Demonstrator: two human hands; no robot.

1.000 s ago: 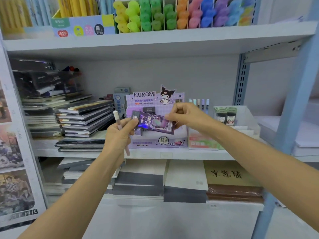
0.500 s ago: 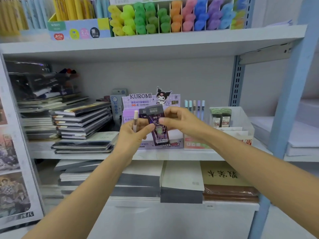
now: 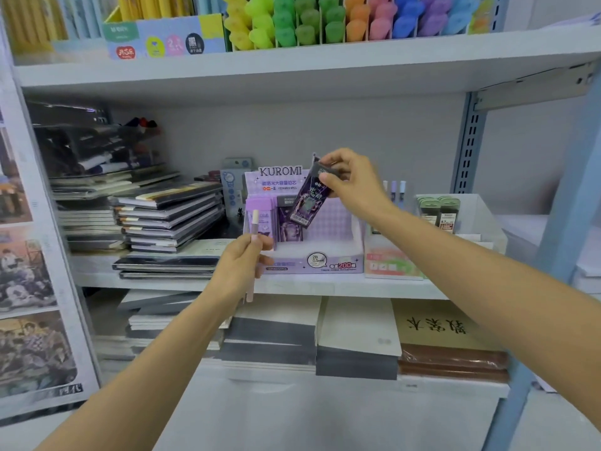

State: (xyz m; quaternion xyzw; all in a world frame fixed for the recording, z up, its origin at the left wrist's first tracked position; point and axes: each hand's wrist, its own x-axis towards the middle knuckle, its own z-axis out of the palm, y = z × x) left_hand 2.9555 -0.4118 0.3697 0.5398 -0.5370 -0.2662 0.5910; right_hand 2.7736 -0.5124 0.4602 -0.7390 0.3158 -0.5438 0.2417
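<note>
Hands apart, each clamped on its own thing. Right hand [image 3: 353,182] raised in front of the middle shelf [image 3: 325,288], thumb and fingers pinching the top end of a dark purple pack [image 3: 307,203]. Pack tilted, barcode end down and to the left, hanging over the open KUROMI display box [image 3: 325,258], above the packs standing inside. Left hand [image 3: 239,270] lower and further left, just before the box's front left corner, fingers curled round a pale pink pen [image 3: 253,226]. Pen near upright, cap end up, lower end poking out under the palm. Box standing on the shelf between a stack of dark notebooks [image 3: 169,216] on the left and a clear bin [image 3: 481,219] on the right. Coloured highlighters [image 3: 325,24] in a row on the shelf above.
</note>
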